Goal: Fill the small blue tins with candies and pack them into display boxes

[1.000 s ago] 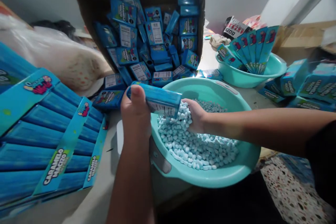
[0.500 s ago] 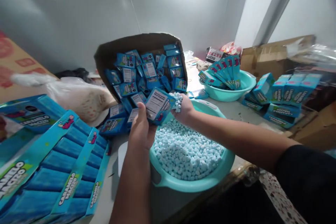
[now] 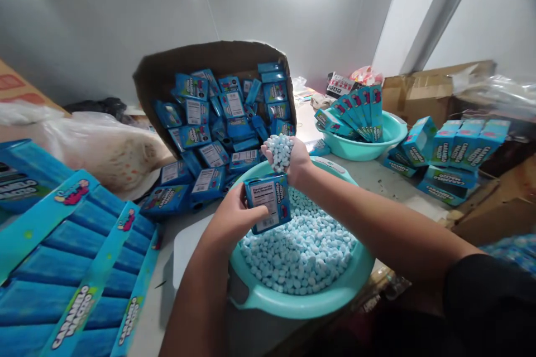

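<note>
My left hand point(image 3: 234, 215) grips a small blue candy box point(image 3: 268, 203), its printed back turned toward me, above the near part of a turquoise basin point(image 3: 301, 308). Pale blue candies point(image 3: 301, 256) fill much of that basin. Just beyond the box, my right hand point(image 3: 298, 159) is cupped around a heaped handful of the same candies point(image 3: 280, 150). The handful sits slightly higher than the box's top edge, and the two are apart. Whether the box's top is open cannot be made out.
A tipped cardboard carton point(image 3: 146, 78) behind holds many blue boxes. Large display boxes point(image 3: 62, 268) stand at the left. A second turquoise basin point(image 3: 364, 150) with flat boxes is at the back right, near a group of upright blue boxes point(image 3: 452, 148). A white lid point(image 3: 184, 240) lies beside the near basin.
The candy box in my left hand has come down and right, now more upright over the basin. My right hand has risen slightly and turned, showing the candies in its palm.
</note>
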Tool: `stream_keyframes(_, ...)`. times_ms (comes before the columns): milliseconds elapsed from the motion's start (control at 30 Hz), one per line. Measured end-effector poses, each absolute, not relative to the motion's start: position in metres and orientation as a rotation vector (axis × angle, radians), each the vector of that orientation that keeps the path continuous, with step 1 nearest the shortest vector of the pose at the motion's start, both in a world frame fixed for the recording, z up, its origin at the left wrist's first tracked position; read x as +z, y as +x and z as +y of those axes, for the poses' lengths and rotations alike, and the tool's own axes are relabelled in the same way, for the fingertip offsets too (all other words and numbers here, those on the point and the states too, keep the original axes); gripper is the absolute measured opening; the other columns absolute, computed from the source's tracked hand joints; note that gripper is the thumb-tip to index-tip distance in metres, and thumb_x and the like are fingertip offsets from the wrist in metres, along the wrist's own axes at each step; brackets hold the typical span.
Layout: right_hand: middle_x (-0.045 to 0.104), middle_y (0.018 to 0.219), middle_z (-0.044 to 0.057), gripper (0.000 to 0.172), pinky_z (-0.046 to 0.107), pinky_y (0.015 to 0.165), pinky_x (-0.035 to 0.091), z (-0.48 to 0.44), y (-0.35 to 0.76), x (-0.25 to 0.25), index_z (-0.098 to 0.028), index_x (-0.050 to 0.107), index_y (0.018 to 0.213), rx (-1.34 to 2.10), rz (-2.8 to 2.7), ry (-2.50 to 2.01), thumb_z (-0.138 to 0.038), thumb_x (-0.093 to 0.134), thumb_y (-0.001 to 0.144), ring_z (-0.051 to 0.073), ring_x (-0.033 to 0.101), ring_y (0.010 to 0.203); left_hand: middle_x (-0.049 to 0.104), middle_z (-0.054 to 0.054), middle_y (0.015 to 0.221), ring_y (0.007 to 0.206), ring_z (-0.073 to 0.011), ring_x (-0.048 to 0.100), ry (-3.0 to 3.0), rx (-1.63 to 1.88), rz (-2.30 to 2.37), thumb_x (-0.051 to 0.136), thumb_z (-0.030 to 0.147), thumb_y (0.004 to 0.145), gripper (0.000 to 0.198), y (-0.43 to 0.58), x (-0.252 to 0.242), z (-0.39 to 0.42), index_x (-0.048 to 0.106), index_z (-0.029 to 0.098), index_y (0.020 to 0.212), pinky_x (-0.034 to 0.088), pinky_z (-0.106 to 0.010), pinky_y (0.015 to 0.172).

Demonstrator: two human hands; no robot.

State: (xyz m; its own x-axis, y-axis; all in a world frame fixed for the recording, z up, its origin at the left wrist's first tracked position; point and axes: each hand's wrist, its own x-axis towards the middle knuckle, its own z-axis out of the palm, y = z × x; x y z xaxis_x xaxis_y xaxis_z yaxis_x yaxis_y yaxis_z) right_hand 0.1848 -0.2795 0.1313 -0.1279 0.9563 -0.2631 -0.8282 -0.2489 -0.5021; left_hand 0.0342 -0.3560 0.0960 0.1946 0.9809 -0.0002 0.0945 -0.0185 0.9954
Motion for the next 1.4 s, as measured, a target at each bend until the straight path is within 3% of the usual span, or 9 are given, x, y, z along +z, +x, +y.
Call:
stream_keyframes(133, 0.066, 0.064, 0.005, 0.028, 0.018, 0.042, 0.053, -0.286, 0.185, 0.135, -0.014, 0.059, 0.086, 1.818, -0.282, -0.639, -0.022, 0.034, 0.096, 0.014, 0.067, 0.057, 0.072, -0.004, 0.090, 0.089, -0.0286, 0.069, 1.486, 0.992, 1.226, 0.070, 0.015, 0.055, 0.051, 0.032, 0.087, -0.357, 0.066, 0.021, 0.106, 0.056, -0.037, 0.078)
stream_keyframes(300, 0.066, 0.067, 0.005, 0.026, 0.018, 0.043, 0.054, -0.299, 0.175, 0.123, -0.013, 0.059, 0.093, 1.870, -0.233, -0.743, -0.022, 0.035, 0.096, 0.014, 0.067, 0.059, 0.071, -0.004, 0.089, 0.081, -0.0273, 0.068, 1.528, 0.921, 1.292, 0.070, 0.018, 0.060, 0.043, 0.021, 0.075, -0.370, 0.068, 0.023, 0.103, 0.056, -0.037, 0.074)
stream_keyframes(700, 0.061, 0.067, 0.006, 0.028, 0.014, 0.041, 0.049, -0.291, 0.178, 0.132, -0.014, 0.058, 0.088, 1.754, -0.521, -0.851, -0.026, 0.035, 0.096, 0.012, 0.061, 0.059, 0.073, -0.003, 0.089, 0.083, -0.0253, 0.068, 1.727, 0.846, 1.240, 0.068, 0.016, 0.057, 0.049, 0.030, 0.089, -0.356, 0.071, 0.018, 0.106, 0.052, -0.032, 0.071)
stream_keyframes(1100, 0.059, 0.061, 0.001, 0.029, 0.011, 0.040, 0.043, -0.301, 0.160, 0.165, -0.017, 0.054, 0.081, 1.596, -0.466, -0.676, -0.029, 0.033, 0.097, 0.008, 0.058, 0.052, 0.070, -0.002, 0.078, 0.073, -0.0216, 0.061, 1.976, 0.941, 1.338, 0.060, 0.013, 0.062, 0.027, 0.033, 0.090, -0.356, 0.073, 0.021, 0.085, 0.043, -0.032, 0.063)
stream_keyframes(1400, 0.060, 0.059, 0.001, 0.022, 0.012, 0.039, 0.041, -0.307, 0.157, 0.142, -0.017, 0.055, 0.082, 1.757, -0.423, -0.665, -0.026, 0.037, 0.090, 0.009, 0.058, 0.050, 0.069, 0.000, 0.079, 0.074, -0.0177, 0.061, 1.898, 0.835, 1.307, 0.067, 0.017, 0.065, 0.024, 0.031, 0.092, -0.355, 0.069, 0.017, 0.089, 0.042, -0.026, 0.060)
